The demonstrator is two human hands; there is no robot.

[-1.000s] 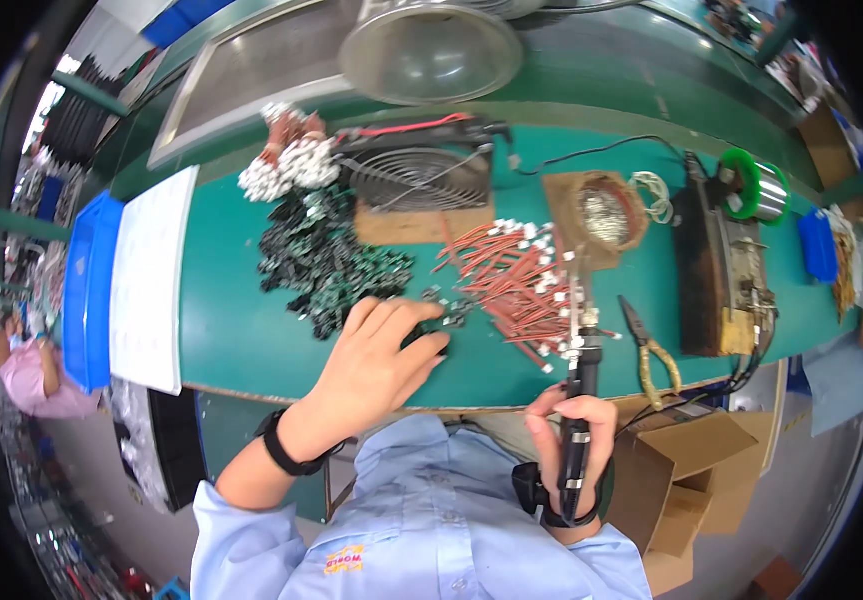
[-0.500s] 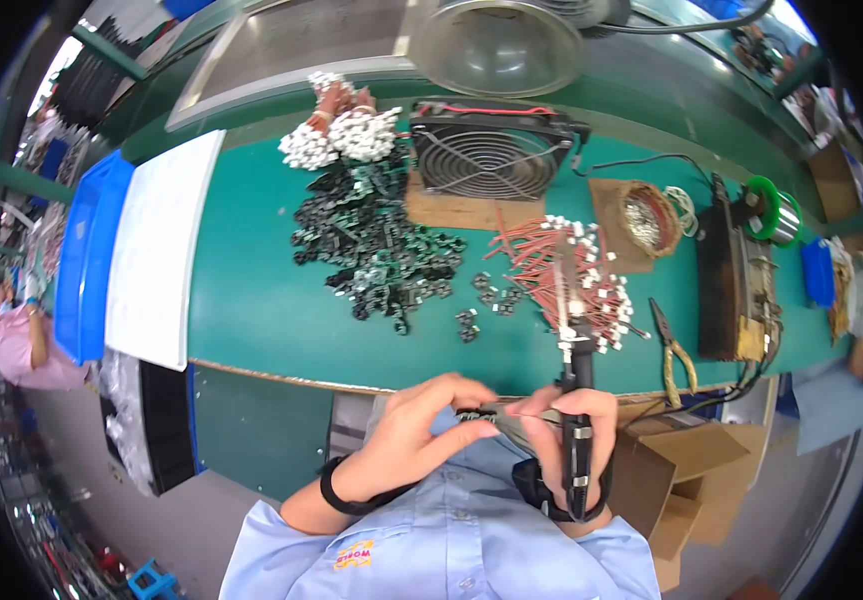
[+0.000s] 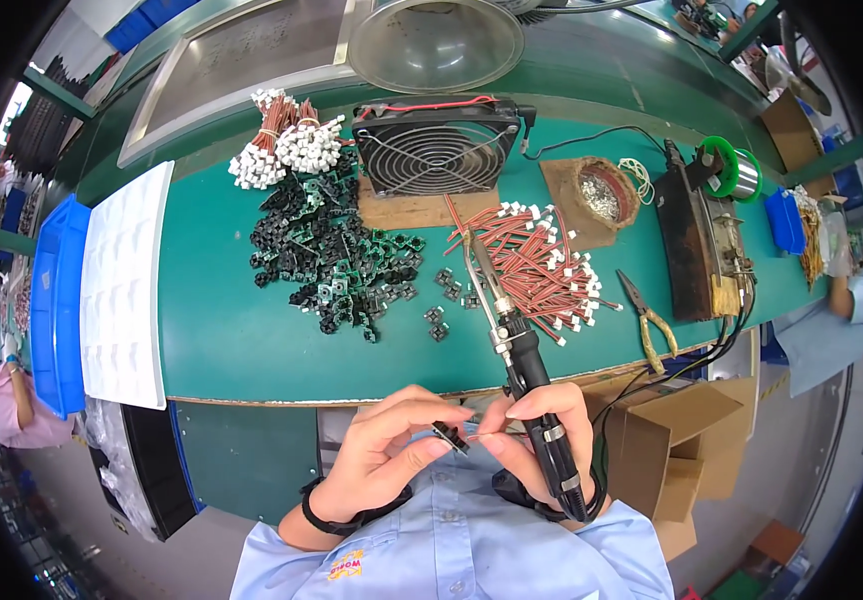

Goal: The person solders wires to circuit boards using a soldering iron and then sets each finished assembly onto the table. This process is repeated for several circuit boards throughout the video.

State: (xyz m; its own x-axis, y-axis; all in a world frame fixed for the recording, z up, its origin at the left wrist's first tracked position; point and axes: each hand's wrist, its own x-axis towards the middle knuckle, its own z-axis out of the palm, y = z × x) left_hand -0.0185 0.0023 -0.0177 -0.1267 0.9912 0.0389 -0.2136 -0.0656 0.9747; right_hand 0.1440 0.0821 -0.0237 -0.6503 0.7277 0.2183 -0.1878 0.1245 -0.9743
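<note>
My left hand (image 3: 379, 452) pinches a small black part (image 3: 449, 437) with metal pins, tilted, between thumb and fingers. A soldering iron (image 3: 529, 365) with a thin metal feed tube lies in the grip of my right hand (image 3: 551, 432), its tip pointing away over the bench. Thumb and forefinger of that hand also pinch a thin reddish wire (image 3: 483, 434) that reaches toward the black part; whether they touch I cannot tell. Beyond the iron spreads a pile of red wires with white connectors (image 3: 541, 268). Several loose black parts (image 3: 436, 322) lie left of it.
A heap of black and green parts (image 3: 316, 245) and bundled wires (image 3: 286, 140) lie left of a fan (image 3: 436, 150). Pliers (image 3: 648, 320), a round tin (image 3: 606, 195), a soldering unit (image 3: 686, 250) and a solder reel (image 3: 736, 172) stand right. A white tray (image 3: 123, 290) borders the left.
The iron's tip has swung left, so the iron now slants. The black part has turned to a steeper tilt, and the wire now shows beside it. The whole view has shifted slightly.
</note>
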